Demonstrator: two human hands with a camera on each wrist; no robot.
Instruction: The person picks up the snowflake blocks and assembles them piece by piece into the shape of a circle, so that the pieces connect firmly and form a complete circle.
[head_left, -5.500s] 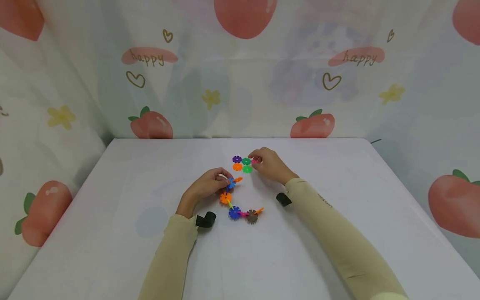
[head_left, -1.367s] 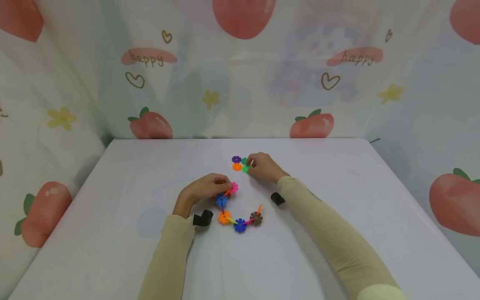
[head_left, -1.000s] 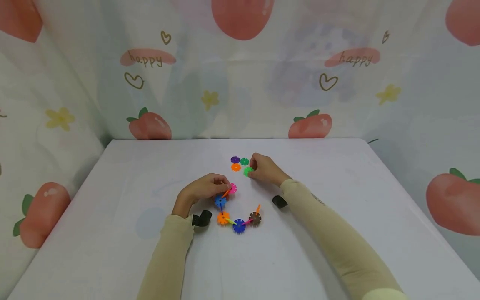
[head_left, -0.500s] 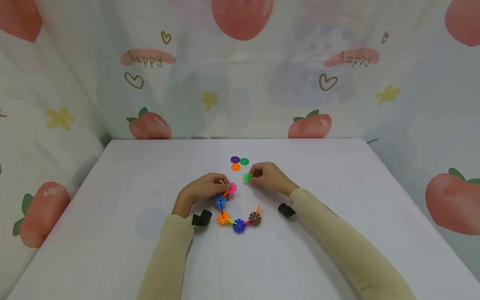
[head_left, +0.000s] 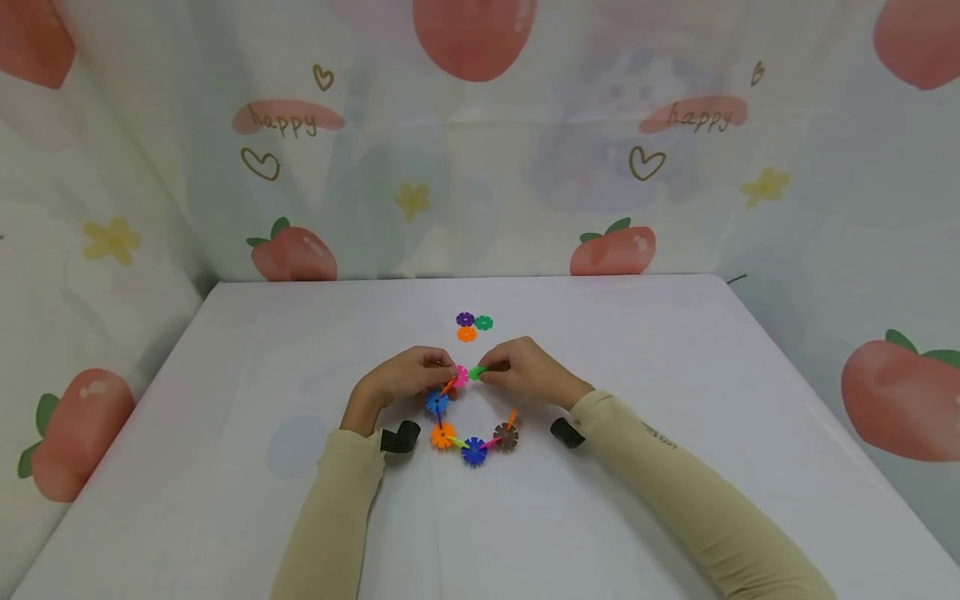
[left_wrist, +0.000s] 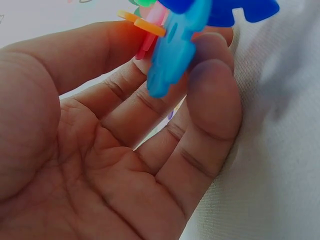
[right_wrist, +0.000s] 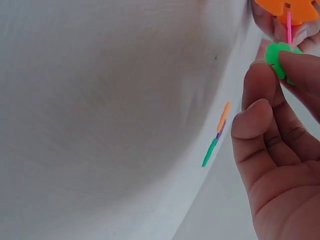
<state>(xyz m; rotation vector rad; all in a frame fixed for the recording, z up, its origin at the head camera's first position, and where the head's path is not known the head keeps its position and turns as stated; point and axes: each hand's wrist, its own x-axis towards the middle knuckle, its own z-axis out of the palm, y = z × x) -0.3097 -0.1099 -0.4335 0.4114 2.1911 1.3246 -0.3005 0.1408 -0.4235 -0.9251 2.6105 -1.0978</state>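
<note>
A curved chain of notched plastic snowflake discs lies on the table in the head view, with a blue disc (head_left: pixel 473 452) at the bottom and a brown disc (head_left: pixel 506 437) towards its right end. At the upper left end, my left hand (head_left: pixel 401 375) pinches the pink disc (head_left: pixel 462 377) between thumb and fingers. An orange disc links it to the light-blue disc (left_wrist: pixel 172 55), which hangs over the left fingers in the left wrist view. My right hand (head_left: pixel 536 371) pinches a bright green disc (right_wrist: pixel 273 59) by its edge. The green disc meets the pink one edge to edge.
Beyond the hands lie three loose discs: a purple one (head_left: pixel 465 319), a darker green one (head_left: pixel 483 322) and an orange one (head_left: pixel 467 334). A white cloth covers the table (head_left: pixel 262 517). Fruit-printed curtain (head_left: pixel 480 183) stands behind and at both sides.
The right hand has picked the bright green disc from the loose group and brought it nearer, against the pink disc. Earlier the pink disc joined the chain. The left hand lately holds still.
</note>
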